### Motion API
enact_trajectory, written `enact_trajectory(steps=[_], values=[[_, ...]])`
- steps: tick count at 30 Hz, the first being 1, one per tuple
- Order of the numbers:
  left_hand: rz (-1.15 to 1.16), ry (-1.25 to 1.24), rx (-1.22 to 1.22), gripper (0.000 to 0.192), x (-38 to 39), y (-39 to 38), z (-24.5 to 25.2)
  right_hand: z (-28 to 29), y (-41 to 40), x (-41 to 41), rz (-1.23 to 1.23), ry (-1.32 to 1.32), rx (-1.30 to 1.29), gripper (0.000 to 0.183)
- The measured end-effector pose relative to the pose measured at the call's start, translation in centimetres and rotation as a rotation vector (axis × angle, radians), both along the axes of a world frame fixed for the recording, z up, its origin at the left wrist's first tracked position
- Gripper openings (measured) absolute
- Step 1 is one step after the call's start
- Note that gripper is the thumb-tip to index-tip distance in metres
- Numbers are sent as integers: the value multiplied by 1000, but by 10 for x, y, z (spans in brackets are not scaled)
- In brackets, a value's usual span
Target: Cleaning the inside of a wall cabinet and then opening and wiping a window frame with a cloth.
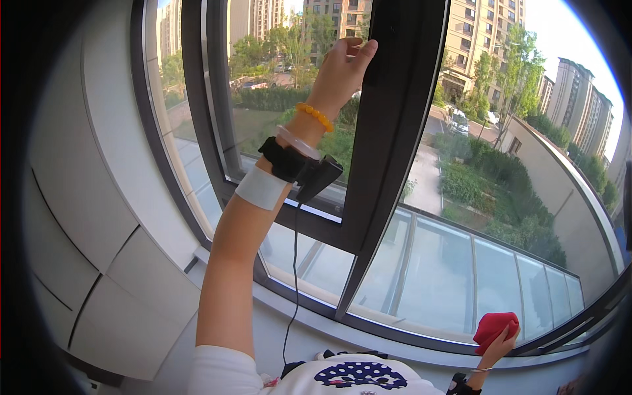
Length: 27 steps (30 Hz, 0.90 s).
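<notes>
My left hand (340, 66) is raised to the dark window frame (385, 133), at the upright beside the left pane. Its fingers are bent and its thumb lies over the frame's edge; whether they grip anything is hidden. On that arm are an orange bead bracelet (315, 116), a pale bangle (297, 142), a black strap with a small black device (320, 178), and a white band (261, 187). Low at the right, my right hand (497, 349) is shut on a folded red cloth (496, 330), held before the lower part of the right pane.
A thin black cable (296, 266) hangs from the wrist device towards my shirt. The pale window sill (395, 345) runs below the panes. White panels (138, 306) with dark seams stand at the left. Glass roofing (439, 266), shrubs and tall buildings show outside.
</notes>
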State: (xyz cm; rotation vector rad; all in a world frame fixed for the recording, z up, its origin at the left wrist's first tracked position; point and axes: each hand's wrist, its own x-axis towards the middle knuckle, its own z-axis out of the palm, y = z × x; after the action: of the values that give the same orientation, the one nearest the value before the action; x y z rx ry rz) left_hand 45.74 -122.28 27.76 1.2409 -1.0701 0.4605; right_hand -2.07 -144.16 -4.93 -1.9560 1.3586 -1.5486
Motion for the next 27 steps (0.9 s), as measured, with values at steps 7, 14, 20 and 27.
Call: enact_trajectory(steps=[7,14,20,27], values=[[198,-159,123,58,23,-20,9,101,-17,24,66,-221,-296,29],[208,-67,159,27,16,-24,26,118,70,133,483,-516,-160,22],[434,-543,651,26,46,10,79,99,128,124,592,-483,-79,17],[728,-817,909,17,34,45,123,41,154,49,250,-225,54,19]])
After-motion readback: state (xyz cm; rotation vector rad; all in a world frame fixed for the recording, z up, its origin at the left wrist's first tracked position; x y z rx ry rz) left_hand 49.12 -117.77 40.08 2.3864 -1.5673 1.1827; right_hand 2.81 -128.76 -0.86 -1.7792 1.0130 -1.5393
